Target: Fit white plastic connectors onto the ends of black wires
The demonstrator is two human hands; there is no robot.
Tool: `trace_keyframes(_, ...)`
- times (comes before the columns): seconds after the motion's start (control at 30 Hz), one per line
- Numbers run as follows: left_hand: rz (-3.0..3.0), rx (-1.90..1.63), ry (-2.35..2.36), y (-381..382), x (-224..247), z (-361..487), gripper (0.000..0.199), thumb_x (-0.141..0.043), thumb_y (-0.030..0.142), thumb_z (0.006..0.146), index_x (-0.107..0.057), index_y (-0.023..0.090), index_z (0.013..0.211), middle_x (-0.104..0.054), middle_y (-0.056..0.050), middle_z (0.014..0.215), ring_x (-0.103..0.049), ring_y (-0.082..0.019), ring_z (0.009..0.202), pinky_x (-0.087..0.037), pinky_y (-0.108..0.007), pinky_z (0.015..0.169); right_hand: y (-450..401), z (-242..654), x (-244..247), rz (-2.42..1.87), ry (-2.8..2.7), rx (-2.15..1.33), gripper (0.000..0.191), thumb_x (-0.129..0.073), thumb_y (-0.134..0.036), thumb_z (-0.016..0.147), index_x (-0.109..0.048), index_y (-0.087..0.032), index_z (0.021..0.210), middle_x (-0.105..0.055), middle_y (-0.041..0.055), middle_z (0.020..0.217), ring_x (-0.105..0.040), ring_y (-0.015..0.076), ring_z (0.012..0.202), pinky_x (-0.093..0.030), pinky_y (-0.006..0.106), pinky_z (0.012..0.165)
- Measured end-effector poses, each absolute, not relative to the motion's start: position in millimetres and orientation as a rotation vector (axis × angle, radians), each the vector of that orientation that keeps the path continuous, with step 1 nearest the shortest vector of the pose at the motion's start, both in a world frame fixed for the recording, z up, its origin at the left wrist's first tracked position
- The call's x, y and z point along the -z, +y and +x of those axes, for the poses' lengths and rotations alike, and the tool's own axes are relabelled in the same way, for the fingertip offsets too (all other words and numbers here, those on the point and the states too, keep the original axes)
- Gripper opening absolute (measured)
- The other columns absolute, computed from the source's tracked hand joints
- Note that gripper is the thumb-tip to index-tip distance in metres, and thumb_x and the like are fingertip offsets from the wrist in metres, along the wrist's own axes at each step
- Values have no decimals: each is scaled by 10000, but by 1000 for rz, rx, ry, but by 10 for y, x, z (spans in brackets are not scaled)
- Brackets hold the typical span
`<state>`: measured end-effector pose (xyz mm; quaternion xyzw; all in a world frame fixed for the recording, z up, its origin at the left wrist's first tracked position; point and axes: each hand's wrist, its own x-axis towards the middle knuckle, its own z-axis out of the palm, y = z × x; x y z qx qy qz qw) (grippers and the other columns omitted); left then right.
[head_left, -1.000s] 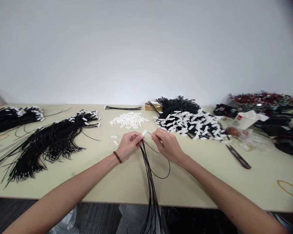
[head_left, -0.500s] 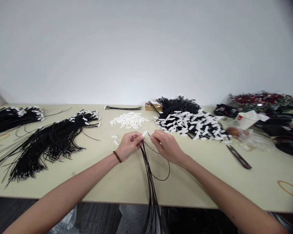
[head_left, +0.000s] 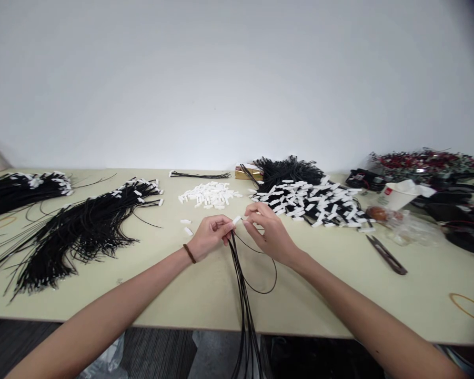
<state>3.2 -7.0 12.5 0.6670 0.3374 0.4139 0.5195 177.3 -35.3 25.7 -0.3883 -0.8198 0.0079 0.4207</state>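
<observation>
My left hand [head_left: 211,234] is closed on a small white plug connector [head_left: 237,220], pinched between thumb and fingers. A bundle of black wires [head_left: 242,295] hangs from this hand past the table's front edge. To the right of the connector is my right hand [head_left: 269,231], with its thumb and index fingertips around the end of a thin black wire [head_left: 242,219] at the connector's end. The fingers partly hide this wire end, so I cannot tell how far it sits in the connector. A loop of black wire [head_left: 275,279] hangs below my right hand.
Loose white connectors [head_left: 211,195] lie in a heap ahead. Wired connectors [head_left: 315,202] are piled to its right, black wire bundles [head_left: 82,231] to the left. Thread snips [head_left: 386,255], a paper cup [head_left: 396,195] and a plastic bag [head_left: 416,231] are at the right.
The connector has shifted slightly right and down in my left hand's grip. My right index finger has lifted and the fingertips have parted a little. The wire loop has swung slightly right.
</observation>
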Motion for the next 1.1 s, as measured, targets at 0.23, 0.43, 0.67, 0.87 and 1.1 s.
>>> trace_keyframes(0.23, 1599, -942, 762, -71, -108, 23, 357, -625, 476, 688, -579, 123, 671, -517, 0, 553, -484, -88, 466, -416, -215, 444, -359, 1759, -291, -756, -2028, -267, 210, -390, -201, 878, -462, -192, 680, -602, 74, 931, -566, 142, 870, -446, 289, 753)
trace_keyframes(0.43, 1498, -954, 791, -55, -95, 41, 354, -659, 470, 653, -591, 122, 659, -519, 6, 536, -474, -87, 466, -407, -216, 445, -310, 1773, -234, -841, -2048, -180, 210, -366, -209, 893, -485, -190, 721, -590, 84, 965, -556, 159, 895, -455, 316, 773)
trace_keyframes(0.67, 1335, -1106, 921, 10, -71, 0, 303, -687, 406, 642, -628, 113, 693, -571, -17, 591, -502, -99, 561, -386, -214, 529, -314, 1750, -140, -846, -2175, 262, 214, -450, -260, 870, -484, -202, 1072, -523, 111, 1167, -443, 226, 1121, -400, 429, 922)
trace_keyframes(0.87, 1198, -1091, 798, 41, -53, -19, 289, -711, 379, 625, -580, 125, 666, -567, -5, 632, -523, -104, 612, -431, -241, 624, -276, 1794, -89, -739, -2282, 305, 194, -448, -187, 857, -531, -222, 1029, -573, 73, 1058, -470, 204, 1072, -431, 384, 870)
trace_keyframes(1.1, 993, -947, 668, 12, -127, -12, 175, -673, 265, 707, -583, 115, 724, -619, -57, 793, -557, -95, 653, -435, -206, 579, -200, 1859, -67, -687, -2237, 376, 292, -397, -91, 866, -535, -262, 1058, -602, 32, 926, -504, 161, 931, -434, 319, 801)
